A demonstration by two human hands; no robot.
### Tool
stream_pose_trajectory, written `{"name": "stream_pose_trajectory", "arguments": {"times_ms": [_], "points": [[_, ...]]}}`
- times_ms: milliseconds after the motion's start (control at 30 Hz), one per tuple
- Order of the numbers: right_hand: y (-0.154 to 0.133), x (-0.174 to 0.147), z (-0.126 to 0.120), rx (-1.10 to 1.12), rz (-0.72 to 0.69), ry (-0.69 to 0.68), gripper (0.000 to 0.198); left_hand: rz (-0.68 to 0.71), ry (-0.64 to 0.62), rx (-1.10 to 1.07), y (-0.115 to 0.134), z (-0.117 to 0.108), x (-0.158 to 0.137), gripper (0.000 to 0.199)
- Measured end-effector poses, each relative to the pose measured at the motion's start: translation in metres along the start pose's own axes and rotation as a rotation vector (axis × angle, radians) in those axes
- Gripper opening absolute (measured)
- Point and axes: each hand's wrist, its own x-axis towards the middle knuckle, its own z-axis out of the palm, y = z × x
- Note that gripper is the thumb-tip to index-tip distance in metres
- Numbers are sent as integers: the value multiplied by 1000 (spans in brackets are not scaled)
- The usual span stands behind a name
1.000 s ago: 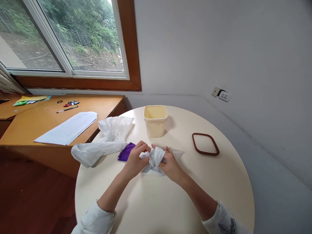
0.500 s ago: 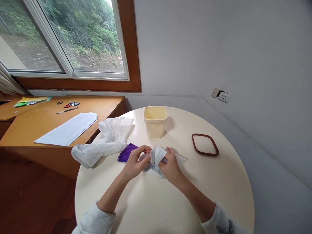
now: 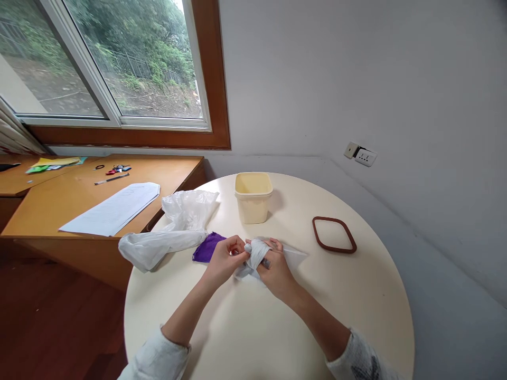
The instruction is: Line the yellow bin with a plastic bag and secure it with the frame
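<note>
Between my hands, low over the round table, is a bunched white plastic bag (image 3: 258,252). My left hand (image 3: 225,259) pinches a small twisted end of it between thumb and fingers. Wrapped round the other side of the bag is my right hand (image 3: 278,268), its fingers partly hidden by the plastic. A thin flap of the bag spreads out to the right, flat near the tabletop. Just left of my left hand lies a purple cloth (image 3: 208,247).
Behind my hands stands a cream plastic tub (image 3: 253,208). A brown rounded frame (image 3: 335,248) lies at the right. Crumpled white bags (image 3: 162,245) cover the table's left side. A wooden desk (image 3: 174,171) with papers (image 3: 114,208) adjoins on the left; a wall is behind.
My left fingers have drawn the bag's end into a tighter small twist. The flap reaches slightly farther right. My right hand keeps its grip, and the other objects stay in place.
</note>
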Motion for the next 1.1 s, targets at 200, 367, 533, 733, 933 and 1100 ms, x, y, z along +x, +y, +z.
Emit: {"name": "stream_pose_trajectory", "arguments": {"times_ms": [200,367,533,733,933,1100], "points": [[-2,0,1,-30,51,55,38,235,188,169,4,7,-8,12],[0,-1,1,-121,69,76,30,353,133,396,8,13,-12,12],[1,-2,3,-153,55,74,22,381,160,509,2,16,-12,8],[0,-3,5,-170,2,94,16,330,168,315,1,15,-10,15],[2,-4,7,-181,-65,189,17,161,166,-26,-1,13,-6,20],[2,-6,7,-169,-179,293,24,-40,130,-320,-5,7,-1,22]]}}
